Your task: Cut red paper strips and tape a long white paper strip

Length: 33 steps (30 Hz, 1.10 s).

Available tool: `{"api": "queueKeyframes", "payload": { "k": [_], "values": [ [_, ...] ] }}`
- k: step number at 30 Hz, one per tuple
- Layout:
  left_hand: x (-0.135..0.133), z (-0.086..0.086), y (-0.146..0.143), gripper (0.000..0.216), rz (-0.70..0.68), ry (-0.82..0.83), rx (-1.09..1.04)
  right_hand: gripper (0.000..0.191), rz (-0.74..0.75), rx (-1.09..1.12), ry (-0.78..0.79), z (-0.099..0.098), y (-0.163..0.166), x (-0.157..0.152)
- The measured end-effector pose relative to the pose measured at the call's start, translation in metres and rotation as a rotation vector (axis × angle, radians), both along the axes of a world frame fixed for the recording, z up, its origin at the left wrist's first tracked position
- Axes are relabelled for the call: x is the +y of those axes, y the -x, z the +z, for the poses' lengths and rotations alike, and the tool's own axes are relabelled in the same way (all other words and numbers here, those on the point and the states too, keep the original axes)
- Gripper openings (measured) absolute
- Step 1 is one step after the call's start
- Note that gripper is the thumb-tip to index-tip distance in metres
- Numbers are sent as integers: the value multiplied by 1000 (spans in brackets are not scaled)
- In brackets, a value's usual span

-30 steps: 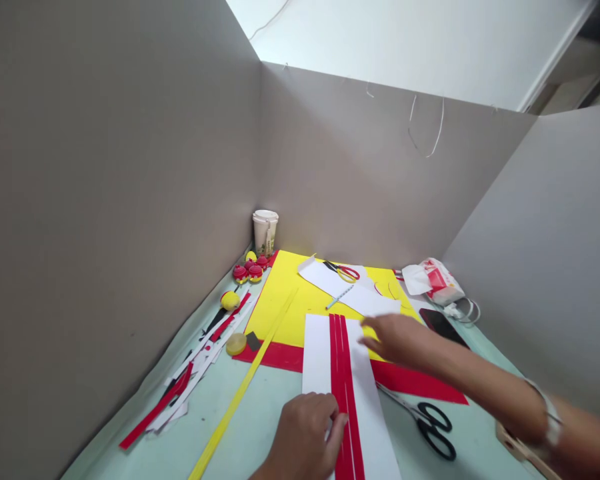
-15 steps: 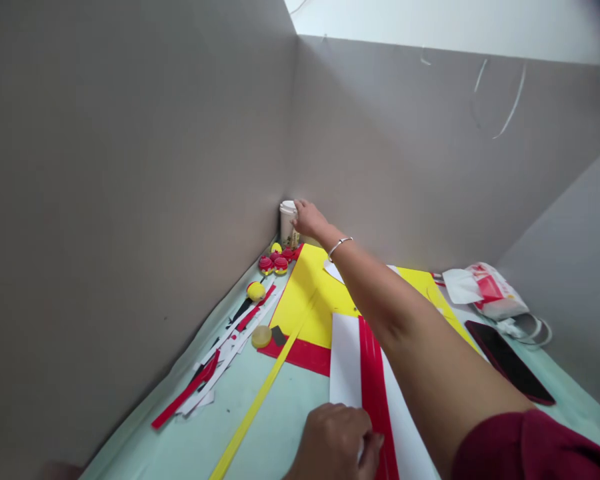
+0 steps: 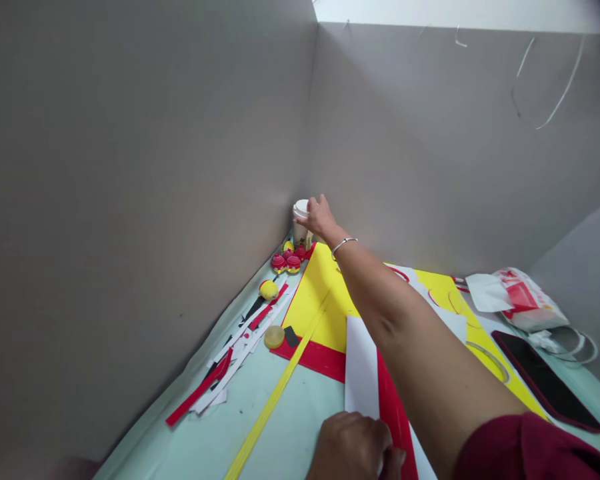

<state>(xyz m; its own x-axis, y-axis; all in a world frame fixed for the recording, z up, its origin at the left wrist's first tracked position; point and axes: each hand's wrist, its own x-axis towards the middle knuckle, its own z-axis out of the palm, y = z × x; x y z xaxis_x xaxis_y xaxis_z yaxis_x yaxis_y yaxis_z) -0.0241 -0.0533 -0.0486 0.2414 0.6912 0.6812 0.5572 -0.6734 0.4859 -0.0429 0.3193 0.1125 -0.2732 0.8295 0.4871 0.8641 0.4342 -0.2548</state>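
My right hand (image 3: 317,217) reaches far out to the corner, its thumb and fingers spread at the right side and rim of a white-lidded paper cup (image 3: 299,228). The cup stands upright; whether my fingertips press on it is hard to see. Low in the view, my left hand (image 3: 353,445) is closed beside a white sheet (image 3: 361,363) and a red sheet (image 3: 397,420). A small white bit shows between its thumb and fingers, too little to name. Yellow sheet (image 3: 313,273) lies beyond, partly hidden by my right arm.
Several red-and-yellow balls (image 3: 286,263) sit by the cup. Paper scraps (image 3: 225,367), a tape roll (image 3: 274,337) and a long yellow strip (image 3: 275,397) lie on the left. A phone (image 3: 545,380), tissue pack (image 3: 527,300) and white cable (image 3: 580,343) lie right. Grey walls enclose the table.
The whole view has shifted, so things appear further right. My right hand's fingers look more spread at the cup, which stands in the same place. My left hand stays closed.
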Motion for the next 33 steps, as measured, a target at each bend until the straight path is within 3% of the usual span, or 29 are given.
{"api": "queueKeyframes", "payload": {
  "k": [6,10,16,20,23,28,33],
  "values": [
    [1,-1,-2,14,11,-21,62,64,-14,38,30,1,11,2],
    [3,-1,-2,17,11,18,112,79,-47,56,44,0,18,0],
    [3,0,-2,16,13,7,100,60,-30,35,58,-2,19,-4],
    [1,0,0,19,-1,40,67,66,-54,66,2,-2,11,-10],
    [1,-2,-1,18,-6,0,27,72,-61,99,-48,12,-1,-17],
    [0,8,1,16,5,4,-45,72,-23,116,-131,60,-44,-46],
    [-4,33,16,6,57,68,-167,58,68,81,-122,93,-115,-130]
  ]
}}
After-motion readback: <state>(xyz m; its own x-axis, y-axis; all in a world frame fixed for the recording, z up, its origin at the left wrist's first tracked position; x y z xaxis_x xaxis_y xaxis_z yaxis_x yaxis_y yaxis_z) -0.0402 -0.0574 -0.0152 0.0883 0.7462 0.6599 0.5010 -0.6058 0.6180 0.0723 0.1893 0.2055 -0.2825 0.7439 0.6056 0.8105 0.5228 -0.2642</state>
